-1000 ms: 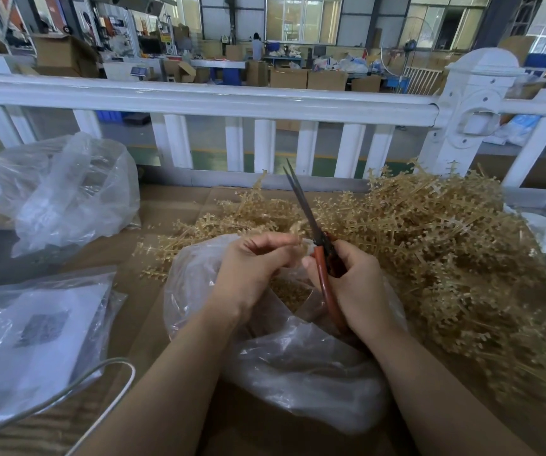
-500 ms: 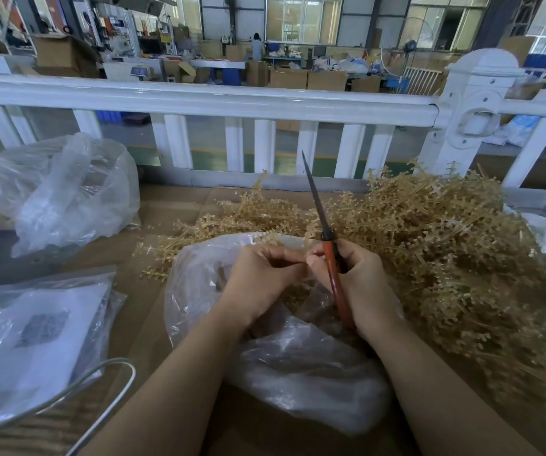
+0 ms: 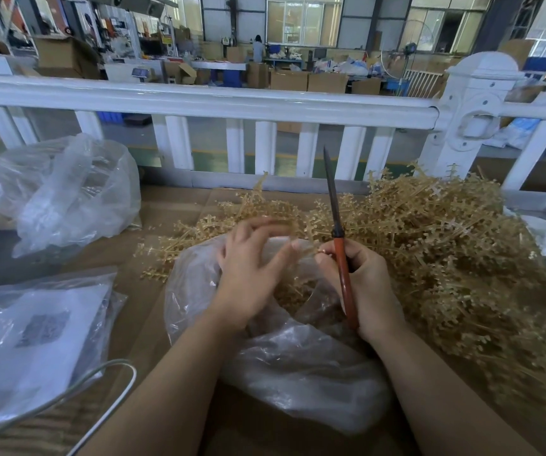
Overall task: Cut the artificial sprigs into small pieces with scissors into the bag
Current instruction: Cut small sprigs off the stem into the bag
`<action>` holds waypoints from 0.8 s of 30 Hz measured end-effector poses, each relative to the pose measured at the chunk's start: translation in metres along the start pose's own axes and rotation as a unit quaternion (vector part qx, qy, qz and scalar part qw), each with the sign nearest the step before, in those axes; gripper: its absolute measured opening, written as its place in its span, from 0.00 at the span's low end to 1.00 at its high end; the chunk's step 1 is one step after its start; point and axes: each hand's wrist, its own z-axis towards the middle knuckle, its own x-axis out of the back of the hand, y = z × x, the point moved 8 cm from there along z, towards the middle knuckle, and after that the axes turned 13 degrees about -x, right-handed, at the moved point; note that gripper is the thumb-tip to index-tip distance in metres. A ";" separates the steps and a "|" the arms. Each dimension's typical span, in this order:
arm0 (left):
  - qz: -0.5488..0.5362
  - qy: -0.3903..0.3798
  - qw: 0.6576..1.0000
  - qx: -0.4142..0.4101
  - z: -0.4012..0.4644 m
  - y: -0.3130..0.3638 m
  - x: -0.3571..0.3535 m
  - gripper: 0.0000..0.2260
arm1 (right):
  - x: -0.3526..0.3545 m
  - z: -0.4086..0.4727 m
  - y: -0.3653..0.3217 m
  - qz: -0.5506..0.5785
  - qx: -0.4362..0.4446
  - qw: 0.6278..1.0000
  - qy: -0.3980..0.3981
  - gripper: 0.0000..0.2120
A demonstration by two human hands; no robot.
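Over the mouth of the crumpled clear plastic bag (image 3: 298,366), both hands at work, presumably so that cuttings drop straight in. Right hand (image 3: 362,287) wrapped round the orange-red handles of the long dark-bladed scissors (image 3: 339,245), blades together and pointing up and away toward the white railing (image 3: 199,100), tips well clear of the other hand — likely a pause between snips. Left hand (image 3: 252,271) spread, fingers straight and blurred, holding nothing that can be made out, reaching toward the near edge of the big heap of tan artificial sprigs (image 3: 446,251); probably going for the next stem. Heap kept just behind and to the right of the bag, touching it, so each sprig is a short reach from the cutting spot. Small tan pieces (image 3: 293,292) visible through the bag's opening between the two hands, hence some of the job done, most of the pile uncut. Bag lying on brown cardboard (image 3: 173,209) covering the bench. Off to the left, apart from the work: a second clear bag (image 3: 67,192) with tan material inside, perhaps finished cuttings, a flat clear pouch with a printed sheet (image 3: 34,334), and a white cable (image 3: 100,380) looping across the near corner.
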 end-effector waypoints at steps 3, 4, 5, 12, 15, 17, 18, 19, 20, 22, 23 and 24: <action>-0.034 -0.044 0.998 -0.030 0.000 0.008 -0.013 0.04 | 0.000 0.000 0.000 -0.014 0.003 1.000 -0.005 0.03; -0.050 -0.039 0.997 -0.040 0.001 0.011 -0.014 0.04 | -0.001 0.000 0.000 -0.020 0.004 1.000 -0.005 0.04; -0.063 -0.031 0.996 -0.046 0.002 0.013 -0.014 0.05 | -0.001 0.000 0.000 -0.025 0.005 1.000 -0.003 0.05; -0.186 0.019 0.982 -0.030 0.003 0.009 -0.011 0.09 | -0.004 -0.002 -0.004 -0.040 0.004 0.999 -0.002 0.06; -0.233 0.036 0.971 -0.023 0.002 0.009 -0.010 0.09 | -0.004 -0.006 -0.010 -0.039 0.025 0.999 -0.005 0.06; -0.260 0.065 0.964 -0.006 0.002 0.003 -0.006 0.06 | -0.001 -0.007 -0.011 -0.064 0.024 0.998 0.015 0.04; -0.277 0.079 0.958 0.002 0.002 0.000 -0.004 0.03 | 0.000 -0.007 -0.010 -0.097 0.019 0.995 0.032 0.05; -0.289 0.090 0.953 0.006 0.002 -0.003 -0.001 0.02 | 0.001 -0.007 -0.009 -0.143 0.015 0.988 0.049 0.08; -0.293 0.100 0.951 0.004 0.003 -0.006 0.001 0.03 | 0.001 -0.007 -0.008 -0.195 0.014 0.979 0.062 0.11; -0.296 0.106 0.949 -0.003 0.003 -0.012 0.003 0.04 | -0.001 -0.008 -0.008 -0.283 0.021 0.956 0.077 0.17; -0.304 0.107 0.947 -0.003 0.003 -0.014 0.003 0.03 | -0.002 -0.009 -0.008 -0.309 0.026 0.947 0.082 0.19; -0.311 0.108 0.944 -0.002 0.003 -0.016 0.002 0.02 | -0.003 -0.009 -0.008 -0.324 0.034 0.942 0.085 0.20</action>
